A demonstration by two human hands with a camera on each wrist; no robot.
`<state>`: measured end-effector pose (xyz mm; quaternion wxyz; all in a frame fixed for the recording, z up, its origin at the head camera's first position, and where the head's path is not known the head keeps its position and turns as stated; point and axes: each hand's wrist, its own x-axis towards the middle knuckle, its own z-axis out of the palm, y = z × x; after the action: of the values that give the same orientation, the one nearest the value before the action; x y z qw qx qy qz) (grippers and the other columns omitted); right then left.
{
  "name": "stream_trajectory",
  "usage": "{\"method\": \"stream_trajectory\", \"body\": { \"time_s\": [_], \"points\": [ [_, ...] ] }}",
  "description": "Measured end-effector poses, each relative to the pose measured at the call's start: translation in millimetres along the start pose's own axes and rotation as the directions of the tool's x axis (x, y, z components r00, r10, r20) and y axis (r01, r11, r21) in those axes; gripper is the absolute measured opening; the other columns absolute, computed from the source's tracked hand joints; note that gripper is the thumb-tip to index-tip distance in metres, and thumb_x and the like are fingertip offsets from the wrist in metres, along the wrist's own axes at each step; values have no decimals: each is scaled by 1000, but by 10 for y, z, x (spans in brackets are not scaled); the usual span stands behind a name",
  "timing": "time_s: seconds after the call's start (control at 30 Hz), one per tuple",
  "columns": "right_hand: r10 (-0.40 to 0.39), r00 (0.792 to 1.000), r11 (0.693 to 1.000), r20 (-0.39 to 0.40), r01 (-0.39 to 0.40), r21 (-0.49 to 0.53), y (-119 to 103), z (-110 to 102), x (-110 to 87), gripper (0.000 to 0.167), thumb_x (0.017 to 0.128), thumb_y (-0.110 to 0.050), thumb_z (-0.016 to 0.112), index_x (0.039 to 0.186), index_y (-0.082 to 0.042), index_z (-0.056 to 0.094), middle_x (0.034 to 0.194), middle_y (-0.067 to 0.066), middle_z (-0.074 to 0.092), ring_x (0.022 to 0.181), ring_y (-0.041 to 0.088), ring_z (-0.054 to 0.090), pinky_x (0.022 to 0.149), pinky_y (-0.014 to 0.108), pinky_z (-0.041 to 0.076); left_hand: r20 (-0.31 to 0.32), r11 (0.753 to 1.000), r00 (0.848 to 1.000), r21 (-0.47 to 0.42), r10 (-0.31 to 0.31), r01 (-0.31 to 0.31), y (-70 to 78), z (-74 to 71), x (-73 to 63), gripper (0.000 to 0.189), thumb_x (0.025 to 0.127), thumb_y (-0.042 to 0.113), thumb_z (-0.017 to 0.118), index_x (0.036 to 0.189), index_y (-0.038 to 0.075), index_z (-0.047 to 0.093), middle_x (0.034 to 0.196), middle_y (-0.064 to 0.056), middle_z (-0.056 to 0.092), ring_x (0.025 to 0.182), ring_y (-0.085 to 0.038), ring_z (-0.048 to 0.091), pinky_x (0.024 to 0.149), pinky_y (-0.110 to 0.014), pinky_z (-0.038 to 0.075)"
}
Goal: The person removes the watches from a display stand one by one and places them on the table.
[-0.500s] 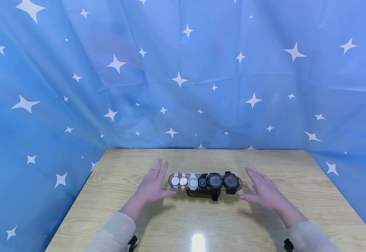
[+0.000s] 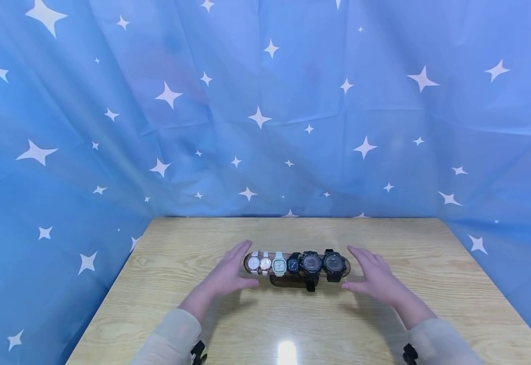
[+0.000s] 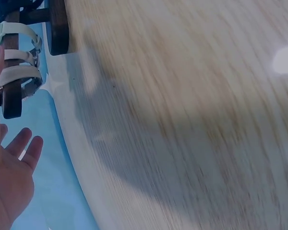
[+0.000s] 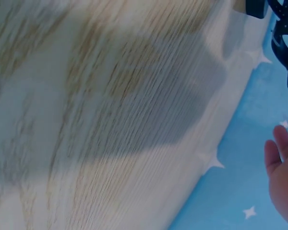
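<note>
A dark brown watch stand (image 2: 288,282) with a rounded bar bears a row of several wristwatches. From the left come a white watch (image 2: 253,263), a white-strapped watch with a rose-gold rim (image 2: 265,264) and a pale green square watch (image 2: 279,265). Farther right sit a small black square watch (image 2: 293,264) and chunky black round ones, such as the endmost black watch (image 2: 334,263). My left hand (image 2: 224,275) is beside the bar's left end, fingers extended, thumb apart. At the right end, my right hand (image 2: 377,279) mirrors it. Neither hand holds anything; contact with the bar cannot be told.
The stand is on a light wood-grain table (image 2: 187,238). A blue cloth with white stars (image 2: 311,76) hangs behind and along both sides. Light glares off the tabletop near its front.
Both hands have moved inward toward the ends of the watch stand, the right one more clearly. The stand and its watches stay in place; the head view has shifted slightly.
</note>
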<state>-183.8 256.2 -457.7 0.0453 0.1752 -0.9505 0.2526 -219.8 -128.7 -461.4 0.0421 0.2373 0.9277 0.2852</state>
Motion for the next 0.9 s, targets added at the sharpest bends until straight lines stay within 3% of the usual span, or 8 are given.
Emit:
{"method": "stream_trajectory", "body": {
  "time_s": [0.23,0.5,0.7,0.9],
  "points": [
    [-46,999,999,-26,46,18,-32,50,43,96,69,-37,81,141,2,31,139,28,34,123,48,32,98,67,21,15,996,1000,-85,-4,5,63,54,95,97,74,37,78,150,19,19,153,-5,19,137,-27,22,108,-48,24],
    [-46,999,999,-21,46,19,-113,56,104,96,69,-37,82,143,-2,32,139,25,35,123,47,33,97,67,25,1,996,999,-82,41,-41,83,121,164,84,76,30,78,144,12,32,147,-9,32,133,-27,31,107,-46,28],
    [-48,999,998,-1,48,31,-163,72,127,92,69,-34,82,142,-4,34,139,23,38,123,47,34,96,68,26,-24,994,999,-101,39,-41,86,140,179,74,76,24,78,138,9,41,140,-9,39,124,-26,40,103,-43,35],
    [-55,998,998,-6,55,30,-175,103,150,85,70,-33,81,140,-8,40,137,20,40,120,44,36,94,66,30,-35,974,999,-227,21,-28,29,155,187,70,75,21,79,134,9,44,134,-9,44,114,-23,48,98,-41,40]
  ]
}}
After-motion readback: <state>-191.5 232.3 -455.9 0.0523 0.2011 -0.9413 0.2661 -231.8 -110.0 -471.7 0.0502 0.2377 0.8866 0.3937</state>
